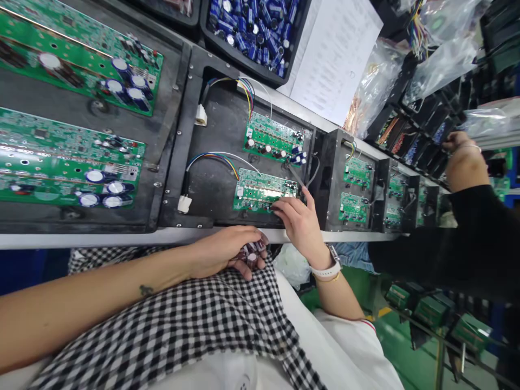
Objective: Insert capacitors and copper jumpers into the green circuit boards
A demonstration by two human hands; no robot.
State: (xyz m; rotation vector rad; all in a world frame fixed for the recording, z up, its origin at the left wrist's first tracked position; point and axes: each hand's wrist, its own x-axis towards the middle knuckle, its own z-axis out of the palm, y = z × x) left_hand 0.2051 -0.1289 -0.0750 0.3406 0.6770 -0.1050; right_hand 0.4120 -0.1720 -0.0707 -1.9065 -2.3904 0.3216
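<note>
My left hand (231,249) is closed around several brown capacitors (252,254), held in front of the bench edge. My right hand (298,219) reaches over the lower green circuit board (255,187), fingertips together at its near edge; whatever they pinch is hidden. That hand covers the board's lower right corner. Just behind lies the upper green circuit board (272,132), fitted with brown capacitors along its near edge and blue capacitors (299,155) at its right end. Both boards rest in a black tray (215,141), with coloured wires running to white connectors.
A black bin (247,49) of blue capacitors stands behind the tray, beside a printed sheet (335,54). Larger boards (60,162) occupy the left tray. More trays continue rightward. A co-worker's arm (467,162) reaches toward parts bins at right.
</note>
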